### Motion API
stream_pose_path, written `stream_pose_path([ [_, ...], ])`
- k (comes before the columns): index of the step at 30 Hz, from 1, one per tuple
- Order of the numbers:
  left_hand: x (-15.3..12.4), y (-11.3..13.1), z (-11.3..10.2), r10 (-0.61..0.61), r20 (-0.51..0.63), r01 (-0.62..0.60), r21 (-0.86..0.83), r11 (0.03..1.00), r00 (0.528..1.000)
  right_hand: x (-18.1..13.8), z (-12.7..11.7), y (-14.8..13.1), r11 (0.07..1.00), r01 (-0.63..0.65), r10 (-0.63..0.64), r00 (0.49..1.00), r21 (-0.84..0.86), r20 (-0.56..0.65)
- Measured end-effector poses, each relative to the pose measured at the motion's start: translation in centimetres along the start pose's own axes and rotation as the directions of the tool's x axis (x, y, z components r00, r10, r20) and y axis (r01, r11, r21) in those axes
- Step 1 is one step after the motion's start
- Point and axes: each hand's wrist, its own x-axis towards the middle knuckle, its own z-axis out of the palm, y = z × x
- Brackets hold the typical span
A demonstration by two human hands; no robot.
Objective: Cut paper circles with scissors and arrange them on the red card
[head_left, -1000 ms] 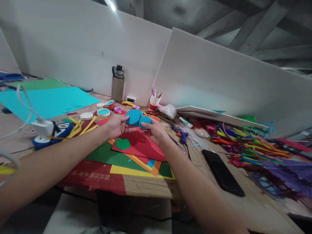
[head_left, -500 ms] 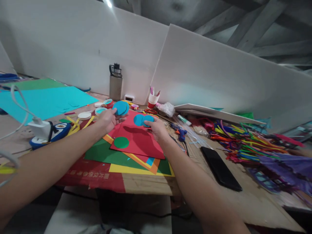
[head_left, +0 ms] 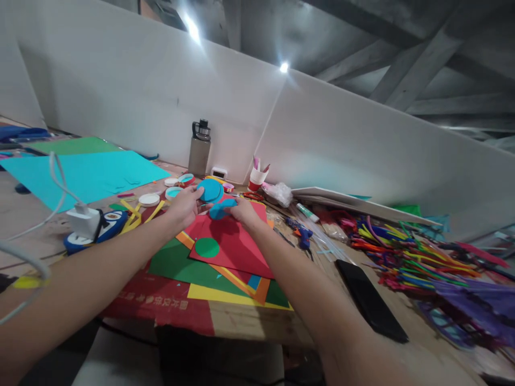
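Note:
Blue paper circles (head_left: 210,190), overlapping one another, are pinched in my left hand (head_left: 185,208) above the stacked sheets. My right hand (head_left: 246,212) grips more blue paper (head_left: 221,209) by its edge, close beside and slightly below the left-hand circles. Beneath both hands lies a red sheet (head_left: 241,244) with a green paper circle (head_left: 207,247) on its left part. Green, orange and yellow sheets (head_left: 213,294) stick out from under the red one.
A bottle (head_left: 200,150) stands by the white wall panel, near a cup of pens (head_left: 256,176). Open tubs and yellow strips lie left, beside a white charger (head_left: 83,221). Rightward are a glue gun (head_left: 304,234), a black phone (head_left: 370,300) and colourful pipe cleaners (head_left: 418,246).
My right hand has brought its blue paper leftward, toward the circles in my left hand. The camera view has tilted up a little, so the table sits lower.

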Motion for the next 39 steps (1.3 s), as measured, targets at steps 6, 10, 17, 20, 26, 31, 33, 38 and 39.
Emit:
stream_pose_path([
  [6, 0.3, -0.4, -0.4, -0.003, 0.064, 0.003, 0.005, 1.000, 0.998, -0.1, -0.4, -0.3, 0.993, 0.119, -0.121, 0.986, -0.022, -0.118],
  [10, 0.3, -0.8, -0.2, -0.042, 0.078, 0.039, 0.040, 0.998, 0.996, -1.8, -0.8, -0.3, 0.968, 0.174, -0.178, 0.984, 0.182, 0.008],
  [17, 0.0, -0.5, 0.0, -0.019, 0.034, 0.015, 0.108, 0.994, 0.999, -2.6, -1.8, 0.7, 0.968, 0.096, -0.104, 0.994, 0.231, 0.020],
  [20, 0.2, -0.2, -0.1, 0.035, -0.040, -0.032, 0.081, 0.996, 0.999, -2.9, -3.8, 0.7, 0.986, 0.025, -0.039, 0.996, 0.167, 0.081],
  [26, 0.2, -0.5, 0.1, 0.020, 0.000, -0.019, 0.123, 0.992, 1.000, -4.9, -6.7, 0.9, 0.994, -0.108, 0.112, 0.928, -0.031, 0.356],
  [31, 0.1, -0.7, 0.1, 0.040, -0.007, -0.039, 0.137, 0.990, 0.999, -6.1, -4.6, 1.1, 0.993, -0.112, 0.083, 0.907, 0.048, 0.414],
  [33, 0.0, -0.7, 0.1, 0.042, 0.001, -0.042, 0.131, 0.991, 0.999, -6.2, -3.4, 1.0, 0.994, -0.090, 0.057, 0.917, 0.065, 0.395],
  [38, -0.3, -0.5, 0.2, 0.031, 0.022, -0.034, 0.142, 0.989, 0.999, -6.1, -1.6, 1.1, 0.999, -0.044, 0.038, 0.925, 0.007, 0.379],
  [39, -0.3, -0.4, 0.3, 0.028, 0.016, -0.030, 0.143, 0.989, 0.999, -6.1, -1.5, 1.2, 0.999, -0.042, 0.044, 0.925, -0.013, 0.376],
])
